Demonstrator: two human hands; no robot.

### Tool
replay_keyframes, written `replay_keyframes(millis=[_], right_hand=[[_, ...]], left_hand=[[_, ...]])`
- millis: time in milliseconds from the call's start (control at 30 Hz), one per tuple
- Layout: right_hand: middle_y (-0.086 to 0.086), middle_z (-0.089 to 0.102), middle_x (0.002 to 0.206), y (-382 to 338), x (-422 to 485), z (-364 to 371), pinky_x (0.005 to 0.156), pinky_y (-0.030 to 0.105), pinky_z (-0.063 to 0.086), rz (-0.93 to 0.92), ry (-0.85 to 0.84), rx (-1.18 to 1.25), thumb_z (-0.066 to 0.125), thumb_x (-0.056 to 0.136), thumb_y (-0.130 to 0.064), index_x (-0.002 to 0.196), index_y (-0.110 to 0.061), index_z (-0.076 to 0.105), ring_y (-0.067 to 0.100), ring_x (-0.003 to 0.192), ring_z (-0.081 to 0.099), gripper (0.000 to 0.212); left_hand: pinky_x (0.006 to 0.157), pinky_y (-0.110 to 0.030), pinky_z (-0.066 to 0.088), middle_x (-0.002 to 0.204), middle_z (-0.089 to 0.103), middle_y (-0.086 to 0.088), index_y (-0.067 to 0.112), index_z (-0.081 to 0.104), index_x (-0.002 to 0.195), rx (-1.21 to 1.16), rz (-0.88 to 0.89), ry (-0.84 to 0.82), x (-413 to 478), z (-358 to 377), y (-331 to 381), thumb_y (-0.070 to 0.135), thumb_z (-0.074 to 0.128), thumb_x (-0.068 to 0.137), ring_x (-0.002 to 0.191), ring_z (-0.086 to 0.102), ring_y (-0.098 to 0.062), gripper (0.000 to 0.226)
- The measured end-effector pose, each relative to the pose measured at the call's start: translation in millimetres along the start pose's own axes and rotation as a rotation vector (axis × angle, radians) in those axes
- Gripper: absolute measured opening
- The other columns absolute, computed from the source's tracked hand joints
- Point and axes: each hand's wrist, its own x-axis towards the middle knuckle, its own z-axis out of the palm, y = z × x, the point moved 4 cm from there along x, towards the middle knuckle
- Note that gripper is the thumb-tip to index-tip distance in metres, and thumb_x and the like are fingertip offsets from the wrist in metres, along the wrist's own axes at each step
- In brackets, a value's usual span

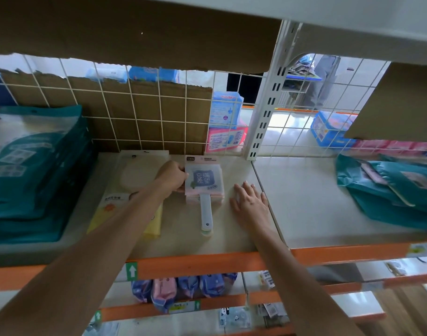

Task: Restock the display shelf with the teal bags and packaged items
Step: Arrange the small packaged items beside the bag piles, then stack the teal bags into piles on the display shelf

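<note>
Grips the left edge of the packaged brush (204,183) with the left hand (172,177), fingers curled round it, the pack lying flat mid-shelf, handle towards the front. Rests the right hand (250,202) flat and unclenched on the shelf (190,241), just right of the pack, holding nothing. Reaches in between a stack of teal bags (33,166) far left and a heap of teal bags (389,197) far right.

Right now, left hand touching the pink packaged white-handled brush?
Touching. Head view: the left hand grips the pink packaged brush by its left edge.
</note>
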Motion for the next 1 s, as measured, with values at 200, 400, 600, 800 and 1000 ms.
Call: replay_keyframes(millis=[200, 400, 600, 800, 1000], right_hand=[[0.002, 0.015, 0.157, 0, 0, 0, 0.116, 0.037, 0.002, 0.002, -0.012, 0.002, 0.034, 0.099, -0.034, 0.146, -0.024, 0.027, 0.019, 0.146, 0.007, 0.049], [0.003, 0.015, 0.157, -2, -2, -3, 0.116, 0.038, 0.002, -0.011, -0.010, -0.002, 0.033, 0.099, -0.033, 0.145, -0.022, 0.027, 0.020, 0.146, 0.007, 0.047], [0.003, 0.015, 0.157, -2, -2, -4, 0.116, 0.037, 0.003, -0.009, -0.014, -0.012, 0.033, 0.099, -0.033, 0.145, -0.022, 0.027, 0.019, 0.145, 0.007, 0.048], [0.002, 0.015, 0.157, -2, -3, -4, 0.117, 0.038, 0.003, -0.007, -0.012, -0.013, 0.032, 0.099, -0.034, 0.146, -0.023, 0.026, 0.019, 0.146, 0.007, 0.049], [0.002, 0.014, 0.158, -1, -1, -3, 0.117, 0.036, 0.002, 0.008, -0.035, 0.001, 0.034, 0.099, -0.035, 0.146, -0.024, 0.028, 0.018, 0.146, 0.007, 0.048]], left_hand=[[0.081, -0.038, 0.056, 0.114, 0.062, -0.015, 0.005, 0.055, 0.114, 0.010, 0.010, -0.017, 0, 2, 1, 0.011, 0.050, 0.094, 0.100, 0.064, -0.028, 0.021], [0.079, -0.037, 0.056, 0.114, 0.063, -0.014, 0.007, 0.056, 0.115, 0.037, 0.037, -0.017, 0, 4, 0, 0.013, 0.050, 0.095, 0.099, 0.064, -0.027, 0.022], [0.078, -0.036, 0.056, 0.112, 0.064, -0.015, 0.005, 0.057, 0.112, 0.058, 0.056, -0.015, 0, 7, -1, 0.013, 0.049, 0.095, 0.097, 0.065, -0.027, 0.020], [0.077, -0.024, 0.044, 0.130, 0.052, -0.009, 0.011, 0.046, 0.131, 0.158, 0.189, 0.122, -5, 0, 14, 0.019, 0.051, 0.095, 0.111, 0.055, -0.021, 0.038], [0.083, -0.024, 0.036, 0.144, 0.037, -0.006, 0.016, 0.030, 0.143, 0.186, 0.316, -0.014, -15, 2, 25, 0.027, 0.052, 0.095, 0.126, 0.043, -0.020, 0.054]])
